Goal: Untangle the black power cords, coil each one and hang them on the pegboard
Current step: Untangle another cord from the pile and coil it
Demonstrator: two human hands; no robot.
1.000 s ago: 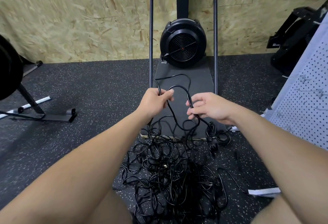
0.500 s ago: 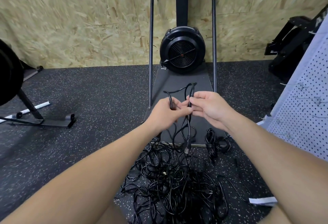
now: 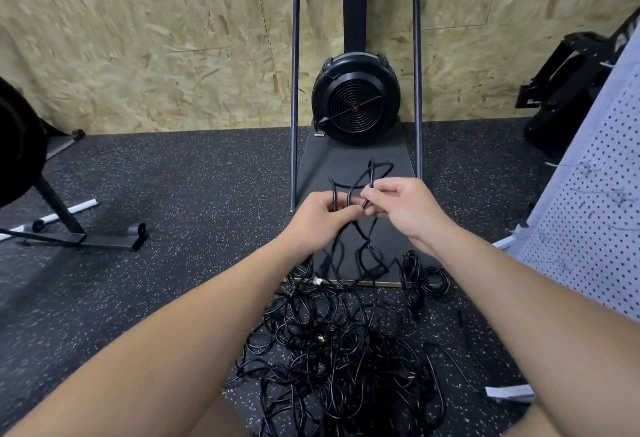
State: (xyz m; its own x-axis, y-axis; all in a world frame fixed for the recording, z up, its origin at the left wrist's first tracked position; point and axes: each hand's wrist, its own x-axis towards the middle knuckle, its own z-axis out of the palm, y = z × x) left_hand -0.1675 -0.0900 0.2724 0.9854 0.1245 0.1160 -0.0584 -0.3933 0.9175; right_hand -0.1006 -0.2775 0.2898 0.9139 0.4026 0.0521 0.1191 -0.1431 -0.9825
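Even, fairly bright indoor light with soft shadows. Wide-angle bending curves the pale chipboard wall (image 3: 138, 38) and white perforated pegboard (image 3: 588, 211); edges look smeared, centre sharper.

A black cord (image 3: 360, 191) was held up in loops at the centre of the view, several strands rising above the fingers and crossing at 12 o'clock, the rest hanging down in loose bends toward the floor. The left hand (image 3: 318, 218) gripped the looped strands; the right hand (image 3: 405, 208), just beside it at 3 o'clock, pinched a strand. Below, at 6 o'clock, a large tangle (image 3: 332, 360) of black cords lay in a heap on the speckled floor. A smaller bundle (image 3: 424, 279) lay at 4 o'clock of the hands. The white pegboard (image 3: 595, 222) stood tilted at 3 o'clock, with thin hooks on it.
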